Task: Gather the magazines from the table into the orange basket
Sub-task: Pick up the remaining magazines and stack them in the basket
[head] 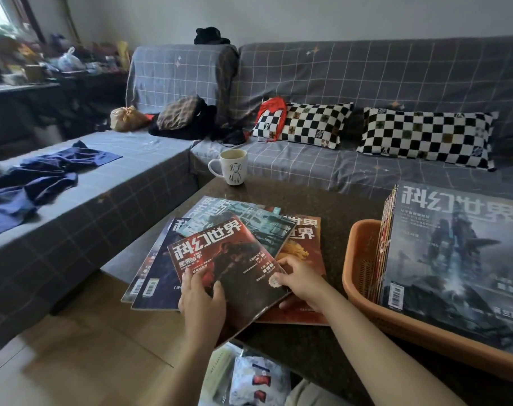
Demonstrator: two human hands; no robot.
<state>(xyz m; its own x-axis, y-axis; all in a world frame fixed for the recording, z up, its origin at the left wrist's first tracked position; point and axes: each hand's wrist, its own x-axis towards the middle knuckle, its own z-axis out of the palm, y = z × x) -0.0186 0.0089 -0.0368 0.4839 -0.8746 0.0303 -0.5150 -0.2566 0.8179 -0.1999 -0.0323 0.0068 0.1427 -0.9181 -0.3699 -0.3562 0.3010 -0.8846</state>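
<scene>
Several magazines lie fanned out on the dark table. On top is a red-covered magazine. Under it lie a teal one, dark blue ones and an orange one. My left hand grips the red magazine's near left edge, thumb on the cover. My right hand holds its right edge, fingers on the cover and thumb beneath. The orange basket stands at the right with a stack of magazines in it, a grey-covered one on top.
A white mug with a dog drawing stands at the table's far edge. Behind is a grey checked sofa with checkered pillows and blue cloth. A plastic bag lies below the table's near edge, over wood floor.
</scene>
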